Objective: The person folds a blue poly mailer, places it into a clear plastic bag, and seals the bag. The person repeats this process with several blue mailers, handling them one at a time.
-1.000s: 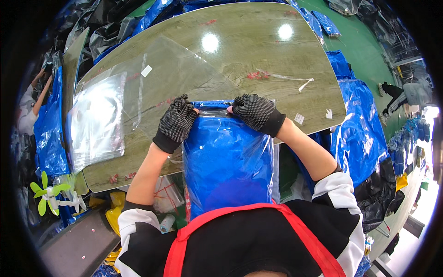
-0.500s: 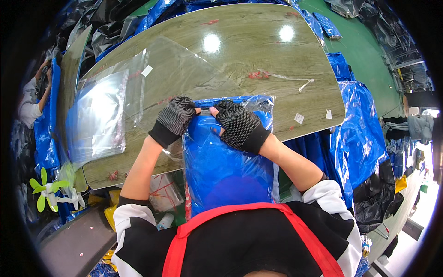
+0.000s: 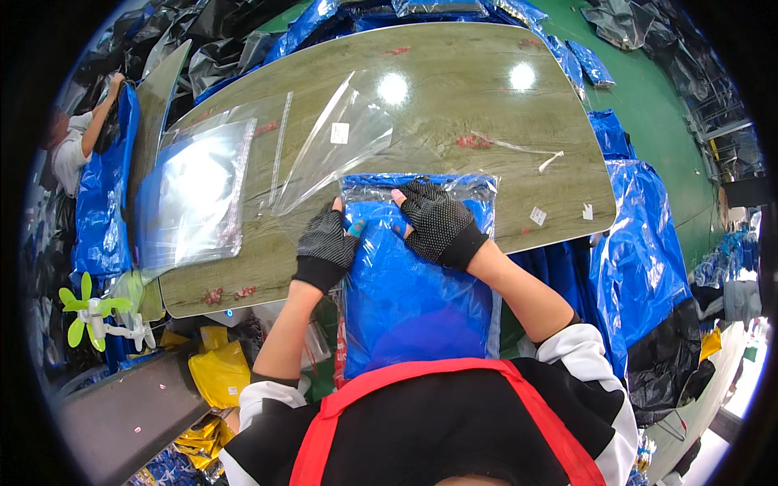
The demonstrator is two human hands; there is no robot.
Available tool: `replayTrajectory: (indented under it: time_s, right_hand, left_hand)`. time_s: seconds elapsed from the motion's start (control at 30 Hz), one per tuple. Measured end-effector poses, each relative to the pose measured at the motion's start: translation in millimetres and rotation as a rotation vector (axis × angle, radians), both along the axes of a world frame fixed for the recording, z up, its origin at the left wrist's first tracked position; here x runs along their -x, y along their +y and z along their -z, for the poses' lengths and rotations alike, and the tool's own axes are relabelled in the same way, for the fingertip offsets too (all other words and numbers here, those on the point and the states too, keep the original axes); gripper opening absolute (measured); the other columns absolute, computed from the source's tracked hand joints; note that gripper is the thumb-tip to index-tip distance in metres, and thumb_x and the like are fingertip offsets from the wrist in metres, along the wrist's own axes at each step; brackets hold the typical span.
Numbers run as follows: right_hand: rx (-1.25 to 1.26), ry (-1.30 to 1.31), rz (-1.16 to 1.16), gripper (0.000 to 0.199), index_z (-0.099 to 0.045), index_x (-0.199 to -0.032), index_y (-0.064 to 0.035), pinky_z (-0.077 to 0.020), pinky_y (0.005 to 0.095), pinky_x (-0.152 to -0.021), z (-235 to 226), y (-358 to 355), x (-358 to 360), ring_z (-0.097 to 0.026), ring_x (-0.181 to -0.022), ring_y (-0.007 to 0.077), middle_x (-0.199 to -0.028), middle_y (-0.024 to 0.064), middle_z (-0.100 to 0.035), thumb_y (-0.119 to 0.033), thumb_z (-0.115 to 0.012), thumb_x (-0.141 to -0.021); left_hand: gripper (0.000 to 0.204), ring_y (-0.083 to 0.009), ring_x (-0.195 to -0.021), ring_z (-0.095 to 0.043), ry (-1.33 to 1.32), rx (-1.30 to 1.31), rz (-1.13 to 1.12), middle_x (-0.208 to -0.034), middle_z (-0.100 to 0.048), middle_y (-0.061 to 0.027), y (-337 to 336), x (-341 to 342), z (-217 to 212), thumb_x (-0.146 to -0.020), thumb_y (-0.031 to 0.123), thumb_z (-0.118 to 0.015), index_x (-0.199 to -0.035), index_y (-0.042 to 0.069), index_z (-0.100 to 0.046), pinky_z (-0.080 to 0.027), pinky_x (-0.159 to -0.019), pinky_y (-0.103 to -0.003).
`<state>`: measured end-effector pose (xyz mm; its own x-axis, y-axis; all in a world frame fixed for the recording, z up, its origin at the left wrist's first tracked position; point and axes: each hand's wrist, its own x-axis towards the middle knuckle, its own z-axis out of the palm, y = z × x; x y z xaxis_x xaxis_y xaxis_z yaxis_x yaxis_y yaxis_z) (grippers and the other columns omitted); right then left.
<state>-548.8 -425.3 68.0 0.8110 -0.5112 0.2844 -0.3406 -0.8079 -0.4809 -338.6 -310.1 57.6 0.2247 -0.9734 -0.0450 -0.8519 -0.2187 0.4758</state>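
Observation:
A clear plastic bag [image 3: 417, 312] with a folded blue article inside lies over the table's near edge and reaches back to my body. My left hand [image 3: 328, 243], in a black dotted glove with bare fingertips, grips the bag's upper left edge, its thumb on top. At the bag's upper right is my right hand [image 3: 438, 220], gloved alike, with its fingers curled on the plastic below the top flap. Part of its fingers is hidden under the hand. Beyond my left hand, a loose clear bag [image 3: 356, 121] bearing a white label lies crumpled on the table.
A stack of clear bags [image 3: 194, 194] lies on the left of the wood-patterned table [image 3: 454, 89]. A small green fan [image 3: 93, 312] stands at the left. Blue packages [image 3: 636, 251] crowd the right side, yellow ones [image 3: 219, 373] the lower left. Another person [image 3: 77, 154] works far left.
My left hand has slid from the bag's top edge down to its left side. My right hand stays near the top. The loose clear bag on the table has shifted and folded up.

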Motion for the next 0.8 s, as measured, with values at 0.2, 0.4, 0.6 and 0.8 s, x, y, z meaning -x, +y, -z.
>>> replayTrajectory:
  time_s: [0.2,0.4,0.6,0.8]
  right_hand:
    - [-0.014,0.051,0.005,0.050,-0.055,-0.120,0.0047,-0.0431,0.0452,-0.098,2.8,-1.3,-4.9,-0.055,-0.112,0.0393,-0.116,0.0238,-0.059,-0.024,-0.061,-0.079]
    - [0.082,0.213,0.347,0.045,-0.057,-0.112,0.0002,-0.0495,0.0442,-0.078,-24.5,-18.2,11.8,-0.063,-0.085,0.0339,-0.095,0.0189,-0.065,-0.025,-0.060,-0.075]
    - [0.077,0.450,0.564,0.038,-0.064,-0.101,0.0019,-0.0464,0.0470,-0.079,-57.5,-13.6,70.4,-0.063,-0.082,0.0331,-0.092,0.0190,-0.065,-0.028,-0.061,-0.077]
    - [-0.003,0.333,0.350,0.065,-0.046,-0.132,0.0014,-0.0232,0.0502,-0.111,0.0,-32.3,26.3,-0.053,-0.116,0.0321,-0.123,0.0202,-0.057,-0.047,-0.046,-0.089]
  left_hand:
    - [0.042,-0.0381,-0.110,-0.056,-0.061,0.445,0.187,-0.119,-0.059,-0.0227,-35.1,6.9,-23.0,-0.089,0.019,-0.053,-0.128,0.003,-0.054,-0.043,-0.097,-0.044]
    - [0.050,-0.0409,-0.109,-0.055,-0.096,0.015,0.204,-0.120,-0.059,-0.0228,-52.0,29.6,3.4,-0.096,0.031,-0.042,-0.142,0.013,-0.041,-0.039,-0.098,-0.048]
    - [0.044,-0.0384,-0.124,-0.048,-0.033,0.212,0.281,-0.135,-0.050,-0.0218,-49.3,27.1,4.4,-0.096,0.025,-0.044,-0.138,0.014,-0.047,-0.035,-0.107,-0.044]
    - [0.046,-0.0404,-0.118,-0.050,-0.033,0.308,0.360,-0.131,-0.052,-0.0224,-59.8,9.3,20.1,-0.089,0.025,-0.053,-0.130,0.006,-0.050,-0.039,-0.100,-0.045]
